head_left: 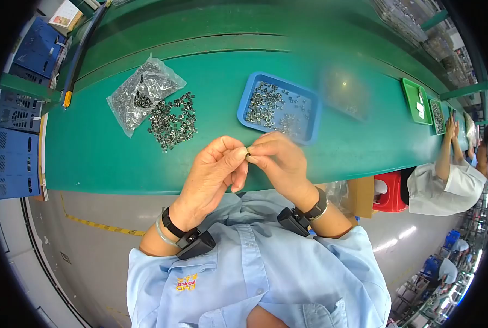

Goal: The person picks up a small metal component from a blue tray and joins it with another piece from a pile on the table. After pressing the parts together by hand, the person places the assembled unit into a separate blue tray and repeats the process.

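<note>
My left hand [215, 169] and my right hand [279, 161] meet over the near edge of the green table. Between their thumbs and fingertips they pinch a tiny dark part with a bit of gold colour [248, 154]; its exact kind is too small to make out. Beyond my left hand lies a loose pile of small black and silver metal parts [173, 121]. A clear plastic bag [132, 101] holding more such parts touches the pile. Past my right hand sits a blue tray [316, 120] with several small metal parts, denser on its left side.
Blue plastic crates [15, 164] stack at the far left. A green tray [413, 98] lies on the table's right end, near a co-worker's hands [450, 128]. A red stool [390, 192] and a cardboard box [361, 197] stand below the table at right.
</note>
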A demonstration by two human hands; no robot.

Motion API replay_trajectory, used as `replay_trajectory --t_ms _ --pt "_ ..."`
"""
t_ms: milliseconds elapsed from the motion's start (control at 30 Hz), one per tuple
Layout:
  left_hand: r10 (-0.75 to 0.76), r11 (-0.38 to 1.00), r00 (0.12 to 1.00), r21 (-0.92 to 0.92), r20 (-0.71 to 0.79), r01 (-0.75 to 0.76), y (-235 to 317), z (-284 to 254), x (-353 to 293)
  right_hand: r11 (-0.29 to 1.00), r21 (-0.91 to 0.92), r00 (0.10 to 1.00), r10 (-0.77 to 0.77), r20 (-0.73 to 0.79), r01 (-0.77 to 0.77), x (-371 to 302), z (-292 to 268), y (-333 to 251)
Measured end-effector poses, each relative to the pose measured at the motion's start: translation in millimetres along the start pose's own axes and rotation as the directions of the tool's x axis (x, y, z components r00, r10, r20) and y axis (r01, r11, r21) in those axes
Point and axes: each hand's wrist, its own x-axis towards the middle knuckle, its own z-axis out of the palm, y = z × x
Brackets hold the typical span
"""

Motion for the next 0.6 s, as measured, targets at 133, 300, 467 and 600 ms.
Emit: replay_trajectory --t_ms 133,300,467,600 --pt "0.028 0.999 0.999 -0.029 -0.033 -0.029 3 6 -1 0.999 0.05 0.998 -0.01 -0.058 0.013 2 3 0" --pt "0.114 0.987 0.993 0.116 -0.027 -0.111 6 8 0 0.993 0.117 0.998 0.005 -0.063 0.003 6 -2 2" --pt "0.098 0.986 0.994 0.14 -0.045 -0.091 8 -3 -1 0.997 -0.076 0.996 0.014 -0.086 -0.021 20 -17 -2" --pt "0.086 0.989 0.992 0.128 -0.092 -0.074 6 -25 -5 0.836 -0.546 0.998 0.041 -0.044 -0.058 36 -42 2"
